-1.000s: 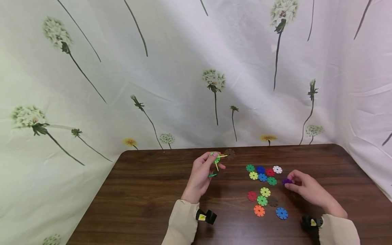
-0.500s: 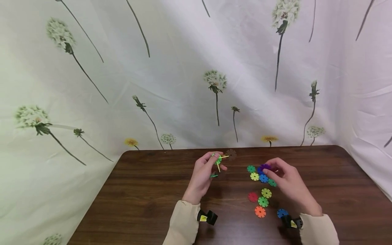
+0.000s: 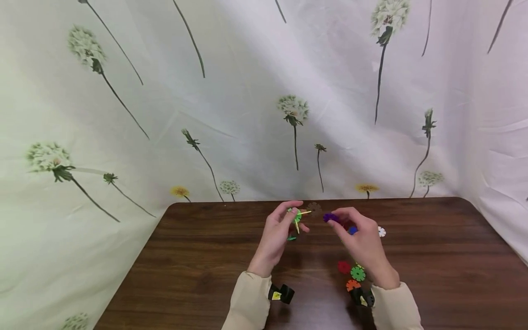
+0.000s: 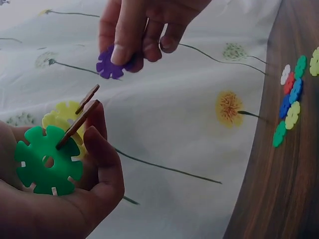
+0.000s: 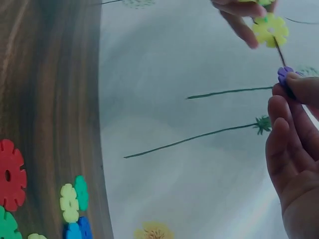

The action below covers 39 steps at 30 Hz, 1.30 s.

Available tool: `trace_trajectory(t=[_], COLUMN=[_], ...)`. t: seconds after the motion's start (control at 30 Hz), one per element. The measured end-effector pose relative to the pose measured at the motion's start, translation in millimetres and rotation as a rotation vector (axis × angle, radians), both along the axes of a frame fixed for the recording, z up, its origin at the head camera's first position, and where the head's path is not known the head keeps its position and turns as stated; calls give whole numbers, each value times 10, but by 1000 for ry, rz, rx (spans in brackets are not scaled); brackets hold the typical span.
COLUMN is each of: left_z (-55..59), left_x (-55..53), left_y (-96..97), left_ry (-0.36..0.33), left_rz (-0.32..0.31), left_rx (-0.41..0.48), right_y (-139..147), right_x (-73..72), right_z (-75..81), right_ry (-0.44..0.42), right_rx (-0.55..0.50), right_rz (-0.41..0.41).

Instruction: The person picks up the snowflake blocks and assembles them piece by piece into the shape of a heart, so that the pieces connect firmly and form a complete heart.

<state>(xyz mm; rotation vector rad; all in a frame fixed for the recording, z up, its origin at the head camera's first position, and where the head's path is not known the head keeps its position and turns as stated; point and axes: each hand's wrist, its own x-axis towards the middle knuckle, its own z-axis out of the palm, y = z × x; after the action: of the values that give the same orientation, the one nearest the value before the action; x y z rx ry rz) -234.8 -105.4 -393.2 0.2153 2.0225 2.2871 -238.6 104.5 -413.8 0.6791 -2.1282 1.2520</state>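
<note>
My left hand [image 3: 274, 238] holds a cluster of joined, notched plastic discs. In the left wrist view, a green disc [image 4: 55, 174] faces the camera, a yellow disc [image 4: 64, 113] shows behind it, and a brown disc [image 4: 77, 127] is slotted in edge-on. Between thumb and fingers, my right hand [image 3: 365, 238] pinches a loose purple disc [image 3: 330, 217]. The left wrist view has the purple disc [image 4: 108, 64] just beyond the brown edges, with a gap visible. From the right wrist, the purple disc [image 5: 284, 74] appears close to a thin edge below a yellow disc [image 5: 271, 32].
Loose discs lie flat on the brown wooden table [image 3: 198, 256], partly hidden by my right arm. Among them are a white disc [image 3: 382, 231], a red disc [image 3: 343, 266], a green disc [image 3: 358, 274] and an orange disc [image 3: 352, 285]. A flower-printed cloth [image 3: 247, 114] hangs behind.
My right hand has carried the purple disc leftward from the right of the loose discs, up close to the joined cluster. The left hand has kept its hold, nearly still.
</note>
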Motion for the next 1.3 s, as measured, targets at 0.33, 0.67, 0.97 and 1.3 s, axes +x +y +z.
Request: trace_trajectory(t=[0.33, 0.67, 0.97, 1.3], left_z=[-4, -1, -14, 0], left_x=[-2, -6, -1, 5], left_y=[22, 23, 15, -10], left_ry=[7, 29, 129, 143], left_rz=[-18, -15, -63, -44], left_rx=[-16, -93, -140, -177], right_y=[-26, -66, -60, -76], right_x=[-1, -13, -28, -15], right_z=[10, -16, -39, -16], right_ry=[33, 106, 121, 125], right_rx=[48, 110, 134, 88], right_rz=[-18, -44, -43, -3])
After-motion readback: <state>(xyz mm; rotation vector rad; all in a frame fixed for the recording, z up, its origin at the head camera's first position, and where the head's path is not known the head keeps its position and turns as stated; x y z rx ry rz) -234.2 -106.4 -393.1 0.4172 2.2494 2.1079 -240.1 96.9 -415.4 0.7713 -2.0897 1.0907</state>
